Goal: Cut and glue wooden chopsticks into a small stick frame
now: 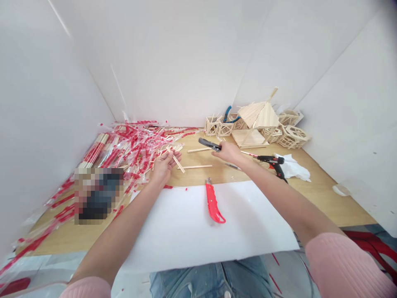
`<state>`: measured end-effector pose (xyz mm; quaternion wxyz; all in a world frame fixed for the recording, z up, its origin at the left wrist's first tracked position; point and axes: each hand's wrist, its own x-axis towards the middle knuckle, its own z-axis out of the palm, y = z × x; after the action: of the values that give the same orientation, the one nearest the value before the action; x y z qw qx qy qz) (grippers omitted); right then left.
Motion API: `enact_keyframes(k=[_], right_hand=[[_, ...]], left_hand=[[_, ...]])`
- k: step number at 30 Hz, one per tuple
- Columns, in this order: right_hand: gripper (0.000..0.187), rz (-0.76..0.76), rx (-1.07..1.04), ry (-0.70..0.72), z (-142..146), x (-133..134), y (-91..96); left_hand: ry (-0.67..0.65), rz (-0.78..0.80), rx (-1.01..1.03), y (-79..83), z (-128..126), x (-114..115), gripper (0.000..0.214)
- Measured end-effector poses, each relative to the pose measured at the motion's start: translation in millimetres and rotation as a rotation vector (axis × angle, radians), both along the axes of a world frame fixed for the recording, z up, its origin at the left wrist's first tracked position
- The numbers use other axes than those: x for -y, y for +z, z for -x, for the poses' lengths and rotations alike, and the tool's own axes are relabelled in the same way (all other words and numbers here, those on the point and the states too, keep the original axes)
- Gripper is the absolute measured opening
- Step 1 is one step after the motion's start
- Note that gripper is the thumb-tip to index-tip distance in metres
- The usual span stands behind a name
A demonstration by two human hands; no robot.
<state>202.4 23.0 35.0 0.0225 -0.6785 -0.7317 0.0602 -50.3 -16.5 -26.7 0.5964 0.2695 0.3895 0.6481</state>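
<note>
My left hand [166,165] is closed around a wooden chopstick [176,160], held at a slant over the table. My right hand [228,152] grips a dark grey hand tool [208,143] that points left; its exact kind is hard to make out. Loose wooden sticks [198,167] lie on the table between the two hands. Nearer to me, a red-handled utility knife [214,203] rests on a white sheet [173,231]. A thin metallic object [233,167] lies just under my right wrist.
Chopsticks in red-and-clear wrappers [133,145] pile up on the left. At the back right stand a wooden stick house [259,118], lattice stick pieces [293,136] and blue-handled pliers [228,114]. A black glue gun [273,162] lies beside crumpled white tissue [293,167]. White walls enclose the table.
</note>
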Motion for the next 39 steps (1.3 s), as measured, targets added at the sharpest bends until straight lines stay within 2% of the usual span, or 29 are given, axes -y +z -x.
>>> enact_keyframes(k=[5, 9, 14, 18, 21, 23, 24, 27, 29, 34, 37, 39], right_hand=[[0.058, -0.043, 0.079, -0.12, -45, 9, -42.4], [0.064, -0.12, 0.087, -0.116, -58, 17, -58.6], [0.07, -0.192, 0.076, -0.068, -61, 13, -66.5], [0.068, -0.258, 0.022, 0.027, -62, 6, -66.6], [0.057, -0.37, -0.058, 0.039, -50, 11, -57.1], [0.044, -0.387, -0.16, 0.064, -33, 20, -47.5], [0.038, -0.346, -0.235, 0.108, -22, 26, -42.7], [0.031, -0.183, -0.507, 0.358, 15, 44, -32.4], [0.028, -0.12, -0.646, 0.419, 39, 52, -30.6], [0.02, 0.086, -0.899, 0.305, 75, 56, -41.7], [0.024, 0.255, -1.153, 0.178, 77, 52, -49.3], [0.029, 0.303, -1.341, 0.069, 72, 48, -51.1]], left_hand=[[0.0, 0.012, 0.029, 2.4, 1, 0, 0.015], [-0.037, 0.01, 0.051, 0.2, -2, 3, 0.018], [-0.045, 0.02, 0.039, -2.5, -5, 4, 0.017], [-0.061, 0.035, 0.033, -3.1, -8, 5, 0.014], [-0.091, 0.024, 0.063, -3.6, -9, 6, 0.013], [-0.118, 0.032, 0.09, -3.6, -10, 7, 0.013], [-0.131, 0.047, 0.098, -3.5, -11, 8, 0.013], [-0.169, 0.097, 0.085, -2.9, -15, 12, 0.014], [-0.197, 0.098, 0.055, -2.7, -19, 16, 0.016], [-0.251, 0.097, -0.025, -3.8, -25, 21, 0.023], [-0.261, 0.067, -0.116, -3.2, -26, 22, 0.031], [-0.272, 0.033, -0.21, -2.3, -28, 22, 0.04]])
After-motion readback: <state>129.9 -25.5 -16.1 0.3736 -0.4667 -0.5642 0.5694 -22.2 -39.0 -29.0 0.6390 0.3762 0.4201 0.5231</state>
